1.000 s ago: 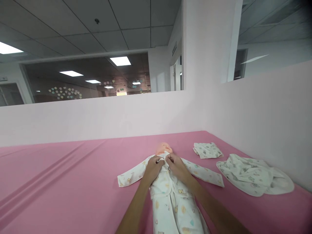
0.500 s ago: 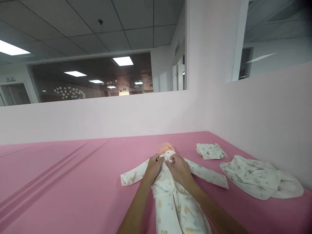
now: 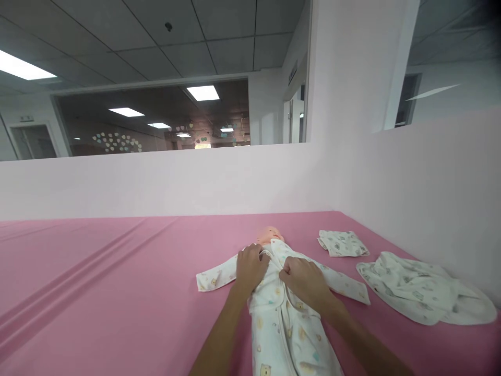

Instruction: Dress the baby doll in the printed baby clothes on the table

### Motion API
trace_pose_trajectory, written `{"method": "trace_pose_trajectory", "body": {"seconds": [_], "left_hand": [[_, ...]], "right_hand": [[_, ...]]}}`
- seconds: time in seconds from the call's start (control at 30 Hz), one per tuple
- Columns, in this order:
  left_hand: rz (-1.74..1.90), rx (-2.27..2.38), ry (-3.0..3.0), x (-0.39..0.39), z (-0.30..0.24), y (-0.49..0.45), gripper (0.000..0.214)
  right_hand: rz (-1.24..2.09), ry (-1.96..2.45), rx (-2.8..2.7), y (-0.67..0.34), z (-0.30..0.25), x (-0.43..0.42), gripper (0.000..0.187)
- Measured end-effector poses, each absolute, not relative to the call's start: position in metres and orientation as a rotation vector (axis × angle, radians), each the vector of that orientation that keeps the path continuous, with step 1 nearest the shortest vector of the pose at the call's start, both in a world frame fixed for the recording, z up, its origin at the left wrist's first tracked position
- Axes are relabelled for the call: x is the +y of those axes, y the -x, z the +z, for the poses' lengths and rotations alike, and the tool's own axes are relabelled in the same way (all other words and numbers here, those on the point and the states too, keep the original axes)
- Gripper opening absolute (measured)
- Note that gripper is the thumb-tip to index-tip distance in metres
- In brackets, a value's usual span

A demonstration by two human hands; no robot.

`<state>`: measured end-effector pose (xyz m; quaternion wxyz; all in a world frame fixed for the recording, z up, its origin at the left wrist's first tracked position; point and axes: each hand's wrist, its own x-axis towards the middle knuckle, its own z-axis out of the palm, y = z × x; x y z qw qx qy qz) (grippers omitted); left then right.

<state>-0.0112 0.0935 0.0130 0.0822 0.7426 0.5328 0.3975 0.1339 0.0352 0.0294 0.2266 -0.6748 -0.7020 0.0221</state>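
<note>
A baby doll (image 3: 270, 235) lies on its back, its head at the far end and its body covered by a white baby romper (image 3: 270, 318) with small printed bears. The long sleeves stretch out to both sides. On the left of the chest, my left hand (image 3: 251, 267) has its fingers bent and closed on the romper's front edge near the neck. My right hand (image 3: 304, 279) is closed on the opposite front edge, a little lower on the chest. Between my hands the front gapes slightly near the neck. My fingertips are partly hidden.
The doll lies on a pink sheet (image 3: 117, 292) with creases at the left. To the right are a folded printed cloth (image 3: 343, 244) and a loosely heaped white printed cloth (image 3: 422, 287). White walls (image 3: 219, 183) with windows rise behind and at the right.
My right hand has moved down the chest from the neck, pulling the romper's right edge along. My left hand stays near the neck. The view has shifted slightly.
</note>
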Motion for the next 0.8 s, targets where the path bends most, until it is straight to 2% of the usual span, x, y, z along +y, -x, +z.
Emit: {"method": "trace_pose_trajectory", "body": {"seconds": [0.1,0.2,0.33,0.47,0.6,0.8], "left_hand": [[1.072,1.722,-2.55,0.085,0.019,0.008,0.018],[0.993,1.595,-2.7,0.07,0.03,0.006,0.02],[0.869,1.315,-2.576,0.047,0.041,0.01,0.015],[0.799,1.34,-2.558,0.036,0.043,0.014,0.005],[0.795,1.35,-2.606,0.036,0.043,0.012,0.013],[0.764,1.36,-2.598,0.038,0.039,0.016,0.014]], "right_hand": [[-0.021,1.878,-1.968,-0.132,0.031,0.038,0.019],[-0.026,1.844,-1.942,-0.136,0.025,0.044,0.018],[0.383,1.582,-1.895,-0.151,0.013,0.052,0.016],[0.762,1.212,-1.852,-0.161,0.006,0.05,0.017],[0.696,1.208,-1.855,-0.16,0.008,0.044,0.02],[0.595,1.279,-1.89,-0.156,0.013,0.045,0.021]]}}
